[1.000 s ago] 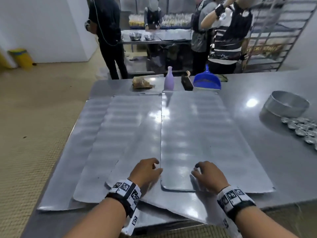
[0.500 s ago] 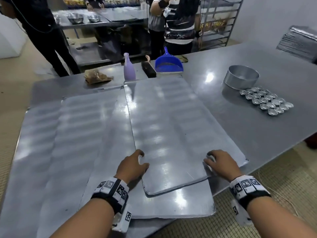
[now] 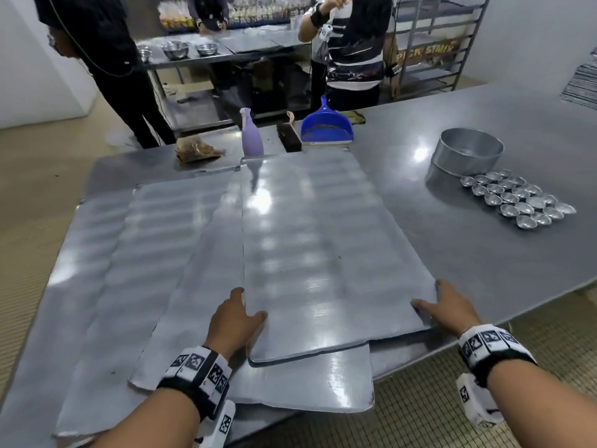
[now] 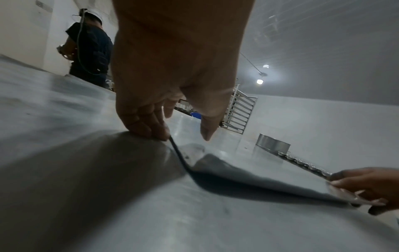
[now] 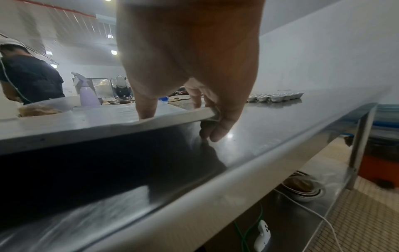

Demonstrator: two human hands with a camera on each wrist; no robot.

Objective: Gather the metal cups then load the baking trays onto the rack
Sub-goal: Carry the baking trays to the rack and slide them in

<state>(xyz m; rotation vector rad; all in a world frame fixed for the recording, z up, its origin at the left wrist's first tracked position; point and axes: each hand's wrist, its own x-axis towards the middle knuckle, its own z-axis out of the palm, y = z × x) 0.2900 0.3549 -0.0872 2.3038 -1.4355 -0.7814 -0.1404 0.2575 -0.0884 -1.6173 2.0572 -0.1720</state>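
A flat metal baking tray (image 3: 323, 253) lies on top of other overlapping trays (image 3: 155, 270) on the steel table. My left hand (image 3: 237, 315) grips its near left edge, thumb on top and fingers under the rim (image 4: 151, 129). My right hand (image 3: 447, 307) grips the near right corner, thumb on top, fingers curled beneath (image 5: 213, 122). The tray's near end (image 5: 108, 126) is raised off the surface. Several small metal cups (image 3: 520, 198) sit in rows at the right beside a round metal tin (image 3: 468, 151). A tall rack (image 3: 433, 43) stands at the back right.
A purple spray bottle (image 3: 251, 135), a dark brush (image 3: 289, 137), a blue dustpan (image 3: 326, 126) and a crumpled bag (image 3: 197, 150) line the table's far edge. Two people (image 3: 352, 50) stand beyond it. A stack of trays (image 3: 581, 82) lies far right.
Both hands have spread apart along the top tray's near edge, the right one reaching its corner. The tray's near end has lifted. My head has turned right.
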